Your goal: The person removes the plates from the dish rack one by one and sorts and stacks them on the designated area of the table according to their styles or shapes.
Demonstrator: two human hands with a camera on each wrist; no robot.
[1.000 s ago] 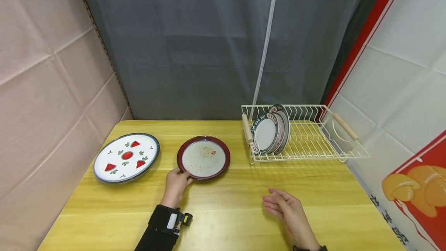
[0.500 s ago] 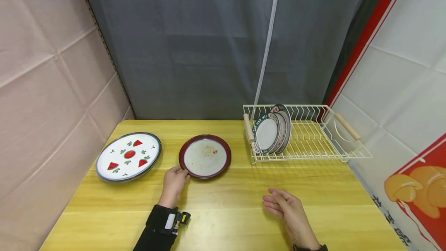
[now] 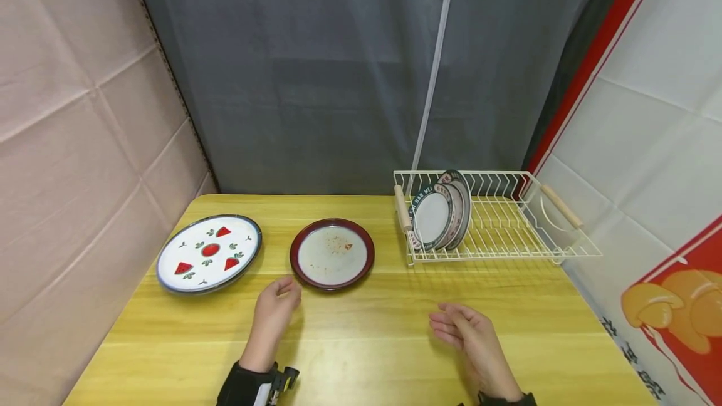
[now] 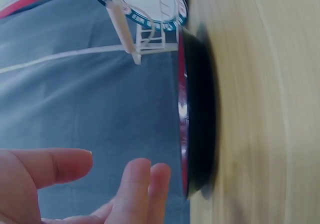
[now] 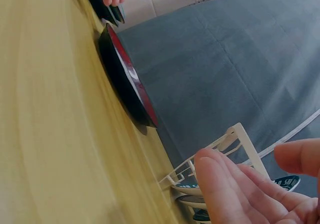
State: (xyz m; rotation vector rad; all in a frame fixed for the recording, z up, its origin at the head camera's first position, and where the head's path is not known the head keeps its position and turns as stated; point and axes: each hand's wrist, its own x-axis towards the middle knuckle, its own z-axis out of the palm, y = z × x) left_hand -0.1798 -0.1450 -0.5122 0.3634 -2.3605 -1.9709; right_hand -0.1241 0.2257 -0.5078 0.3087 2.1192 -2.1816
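A red-rimmed plate (image 3: 331, 254) with a pale centre and brownish specks lies in the middle of the table. My left hand (image 3: 277, 309) is just off its near-left rim, holding nothing. In the left wrist view, a gap shows between thumb and fingers, apart from the plate's dark underside (image 4: 201, 119). Over the table on the right, my right hand (image 3: 470, 340) hovers with relaxed fingers and holds nothing. Further left lies a white plate (image 3: 194, 246) with watermelon motifs and a blue rim, atop another plate.
A cream wire dish rack (image 3: 502, 224) with wooden handles stands at the back right. Several patterned plates (image 3: 433, 218) stand upright in its left end. A grey curtain (image 3: 316, 80) hangs behind the table, with pale cloth on the left and a white-and-red sheet on the right.
My left hand has let go of the red-rimmed plate's rim and drawn back toward me. The plate stays on the table. My right hand has barely moved.
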